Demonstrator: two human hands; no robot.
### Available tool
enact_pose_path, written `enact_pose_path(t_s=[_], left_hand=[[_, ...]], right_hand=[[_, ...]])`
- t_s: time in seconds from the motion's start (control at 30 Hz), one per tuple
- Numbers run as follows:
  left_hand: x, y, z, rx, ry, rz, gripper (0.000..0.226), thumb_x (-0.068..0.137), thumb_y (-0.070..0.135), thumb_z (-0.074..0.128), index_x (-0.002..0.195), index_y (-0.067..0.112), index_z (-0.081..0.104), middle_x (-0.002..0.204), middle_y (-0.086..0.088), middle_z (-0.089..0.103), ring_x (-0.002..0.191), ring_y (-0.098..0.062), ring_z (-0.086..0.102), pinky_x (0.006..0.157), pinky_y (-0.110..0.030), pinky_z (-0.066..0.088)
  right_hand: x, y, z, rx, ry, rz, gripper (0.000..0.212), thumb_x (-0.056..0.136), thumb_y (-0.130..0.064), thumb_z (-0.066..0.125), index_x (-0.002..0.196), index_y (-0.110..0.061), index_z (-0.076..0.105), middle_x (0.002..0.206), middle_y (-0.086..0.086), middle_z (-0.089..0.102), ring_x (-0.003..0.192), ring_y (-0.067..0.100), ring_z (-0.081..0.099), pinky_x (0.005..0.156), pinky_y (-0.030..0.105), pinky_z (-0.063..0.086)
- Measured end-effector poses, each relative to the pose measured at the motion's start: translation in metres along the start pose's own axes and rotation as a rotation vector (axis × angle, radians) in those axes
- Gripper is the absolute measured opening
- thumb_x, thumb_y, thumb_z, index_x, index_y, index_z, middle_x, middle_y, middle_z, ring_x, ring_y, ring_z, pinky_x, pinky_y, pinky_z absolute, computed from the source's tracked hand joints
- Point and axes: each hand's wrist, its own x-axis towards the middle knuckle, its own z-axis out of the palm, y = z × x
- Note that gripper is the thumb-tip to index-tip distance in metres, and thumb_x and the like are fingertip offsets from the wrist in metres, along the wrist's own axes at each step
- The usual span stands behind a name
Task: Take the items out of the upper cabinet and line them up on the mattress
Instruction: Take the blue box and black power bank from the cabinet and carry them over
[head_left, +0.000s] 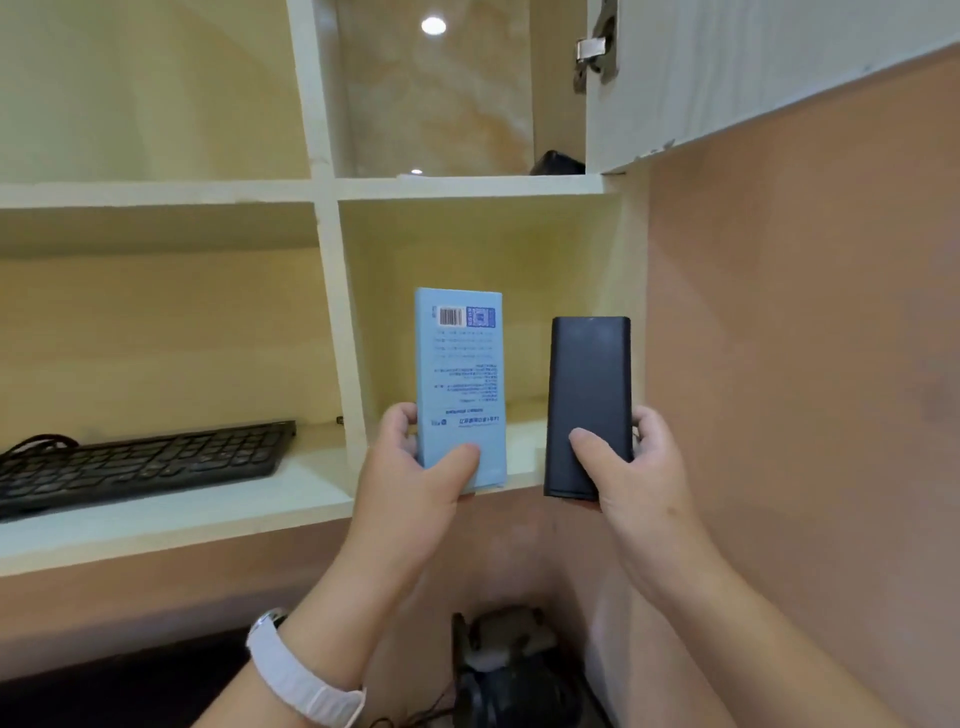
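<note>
My left hand (415, 478) grips the lower end of a light blue box (460, 374) with a barcode near its top, held upright. My right hand (631, 467) grips the lower part of a flat black power bank (589, 395), also upright. Both are held in front of the lower right compartment of the open cream cabinet (324, 187). A black keyboard (140, 462) lies in the lower left compartment. A dark object (558, 162) sits at the right of the upper right compartment, mostly hidden. No mattress is in view.
The cabinet door (753, 78) stands open at the upper right, with its metal hinge (595, 49). A pink-brown wall (805, 364) fills the right side. Below my arms sits a dark device with cables (514, 670). I wear a white wristband (296, 675).
</note>
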Motion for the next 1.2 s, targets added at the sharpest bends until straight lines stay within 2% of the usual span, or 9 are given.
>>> enact_pose_path(t_s=[0.2,0.37,0.47,0.53,0.67,0.73,0.9,1.0,1.2], left_hand=[[-0.003,-0.027,-0.017,-0.110,-0.230,-0.010,0.032,0.088,-0.004,0.061,0.106,0.022,0.054,0.098,0.011,0.074,0.083,-0.004,0.072,0.062,-0.016,0.054],[-0.005,-0.061,-0.033,-0.239,-0.344,-0.048,0.034,0.087,-0.004,0.060,0.109,0.021,0.055,0.103,0.007,0.074,0.090,-0.008,0.071,0.070,-0.023,0.057],[-0.016,-0.080,-0.034,-0.331,-0.432,-0.134,0.030,0.087,-0.004,0.060,0.109,0.016,0.056,0.107,0.001,0.074,0.095,-0.019,0.072,0.082,-0.045,0.059],[-0.027,-0.090,-0.034,-0.374,-0.491,-0.185,0.029,0.088,-0.003,0.061,0.110,0.015,0.055,0.108,-0.001,0.073,0.096,-0.023,0.072,0.084,-0.051,0.057],[-0.051,-0.098,-0.027,-0.445,-0.611,-0.225,0.031,0.088,-0.002,0.061,0.108,0.020,0.053,0.108,0.000,0.073,0.094,-0.017,0.072,0.076,-0.037,0.059],[-0.064,-0.094,-0.020,-0.483,-0.680,-0.235,0.032,0.088,-0.003,0.061,0.110,0.019,0.052,0.108,0.000,0.073,0.093,-0.015,0.072,0.071,-0.030,0.059],[-0.114,-0.067,0.002,-0.552,-0.860,-0.250,0.034,0.089,-0.001,0.062,0.112,0.020,0.049,0.109,0.003,0.071,0.094,-0.013,0.071,0.069,-0.030,0.059],[-0.155,-0.044,0.015,-0.560,-0.973,-0.237,0.037,0.088,0.001,0.063,0.116,0.020,0.048,0.111,0.000,0.072,0.097,-0.018,0.071,0.076,-0.039,0.059],[-0.263,0.018,0.028,-0.602,-1.190,-0.225,0.035,0.089,0.000,0.061,0.115,0.021,0.049,0.106,0.003,0.073,0.090,-0.017,0.072,0.063,-0.030,0.059]], right_hand=[[-0.034,0.007,0.002,-0.067,0.153,0.030,0.020,0.090,-0.011,0.065,0.105,-0.023,0.059,0.098,-0.001,0.072,0.093,0.027,0.070,0.079,0.055,0.059],[-0.076,0.014,0.011,-0.165,0.274,0.056,0.022,0.091,-0.009,0.064,0.109,-0.019,0.056,0.099,0.001,0.072,0.087,0.021,0.071,0.074,0.045,0.061],[-0.107,0.019,0.016,-0.228,0.364,0.088,0.022,0.091,-0.009,0.064,0.109,-0.017,0.055,0.098,0.001,0.071,0.085,0.019,0.070,0.075,0.047,0.060],[-0.127,0.020,0.018,-0.275,0.415,0.119,0.023,0.090,-0.011,0.065,0.110,-0.018,0.054,0.101,0.003,0.070,0.090,0.024,0.070,0.076,0.051,0.060],[-0.168,0.010,0.015,-0.323,0.518,0.143,0.026,0.091,-0.009,0.064,0.112,-0.019,0.054,0.101,-0.002,0.071,0.091,0.023,0.070,0.072,0.046,0.061],[-0.189,-0.001,0.010,-0.354,0.570,0.138,0.026,0.091,-0.008,0.064,0.112,-0.020,0.054,0.097,-0.004,0.072,0.087,0.020,0.071,0.069,0.041,0.061],[-0.246,-0.038,-0.008,-0.423,0.705,0.109,0.025,0.091,-0.008,0.063,0.110,-0.022,0.055,0.098,-0.004,0.071,0.085,0.017,0.071,0.065,0.038,0.060],[-0.287,-0.066,-0.022,-0.438,0.783,0.089,0.025,0.091,-0.008,0.063,0.110,-0.022,0.054,0.103,0.000,0.071,0.086,0.018,0.071,0.064,0.037,0.060],[-0.400,-0.128,-0.053,-0.454,0.979,0.037,0.026,0.092,-0.007,0.062,0.110,-0.023,0.053,0.105,0.001,0.071,0.087,0.017,0.071,0.063,0.034,0.059]])
